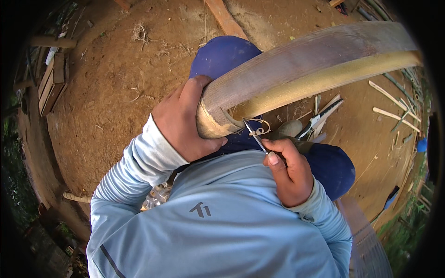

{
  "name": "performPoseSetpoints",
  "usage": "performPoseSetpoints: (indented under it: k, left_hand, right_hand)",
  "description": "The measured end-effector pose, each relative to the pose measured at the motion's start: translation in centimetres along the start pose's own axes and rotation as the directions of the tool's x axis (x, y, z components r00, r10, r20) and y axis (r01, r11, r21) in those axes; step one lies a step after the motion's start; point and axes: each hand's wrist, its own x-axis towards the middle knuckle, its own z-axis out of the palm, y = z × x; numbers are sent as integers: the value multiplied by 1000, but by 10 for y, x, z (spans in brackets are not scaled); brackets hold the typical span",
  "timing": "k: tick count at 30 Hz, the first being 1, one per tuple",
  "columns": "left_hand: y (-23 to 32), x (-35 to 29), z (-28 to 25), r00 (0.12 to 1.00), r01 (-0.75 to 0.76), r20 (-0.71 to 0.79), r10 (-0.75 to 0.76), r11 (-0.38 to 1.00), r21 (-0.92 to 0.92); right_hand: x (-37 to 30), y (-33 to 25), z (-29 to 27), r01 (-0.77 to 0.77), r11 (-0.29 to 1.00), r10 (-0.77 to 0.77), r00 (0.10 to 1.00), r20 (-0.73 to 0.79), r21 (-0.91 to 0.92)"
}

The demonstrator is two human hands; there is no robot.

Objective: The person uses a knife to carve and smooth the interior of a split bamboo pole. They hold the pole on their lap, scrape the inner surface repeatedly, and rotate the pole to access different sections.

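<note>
A thick bamboo pole (306, 60) with a long opening along its near side rests across my lap and runs up to the far right. My left hand (185, 120) is wrapped round its near end, thumb on top and fingers curled underneath. In my right hand (289, 171) is a small thin-bladed knife (256, 136), pinched between thumb and fingers. Its tip touches the edge of the opening, close to the pole's end. Thin curled shavings (260, 129) hang beside the blade. Most of the knife's handle is hidden in my hand.
A hand saw (320, 119) with a dark blade lies on the dirt floor beyond my right knee. Split bamboo strips (394, 118) are scattered at the right. A wooden plank (226, 18) lies ahead, and a wooden crate (53, 83) stands at the left.
</note>
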Motion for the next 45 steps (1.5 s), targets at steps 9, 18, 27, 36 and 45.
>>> performPoseSetpoints:
  k: [9, 18, 27, 36, 45]
  left_hand:
    - [5, 0, 8, 998, 6, -57, -2, 998, 66]
    - [-5, 5, 8, 997, -57, -48, 62, 993, 102]
    - [-9, 9, 6, 994, -81, -61, 87, 992, 98]
    - [-7, 10, 7, 993, -78, -85, 86, 993, 90]
    - [-10, 8, 10, 997, -65, -41, 69, 994, 82]
  right_hand:
    - [12, -9, 2, -112, 994, 112, 994, -2, 5]
    - [22, 4, 6, 53, 995, -60, 995, -78, -88]
    - [32, -1, 7, 40, 997, -46, 995, -86, -64]
    - [39, -6, 8, 24, 998, -29, 995, -91, -53]
    - [67, -16, 15, 104, 994, -106, 991, -78, -37]
